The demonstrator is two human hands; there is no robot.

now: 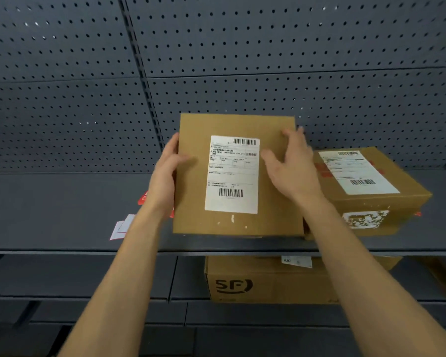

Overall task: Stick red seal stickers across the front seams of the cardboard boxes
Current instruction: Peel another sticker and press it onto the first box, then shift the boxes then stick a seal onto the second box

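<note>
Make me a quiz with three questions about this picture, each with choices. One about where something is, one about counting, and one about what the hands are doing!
1. Where is the box with the SF logo?
A. on the shelf below the held box
B. on top of the held box
C. hanging on the pegboard

2. How many barcodes are on the held box's white label?
A. none
B. two
C. five

3. What are the hands doing to the middle box?
A. not touching it
B. only one touches it
C. one on each side of it

Answers:
1. A: the SF box sits under the shelf that the held box stands on.
2. B: the white label has one barcode near its top and one near its bottom.
3. C: the left hand grips the left edge and the right hand lies over the right part.
</note>
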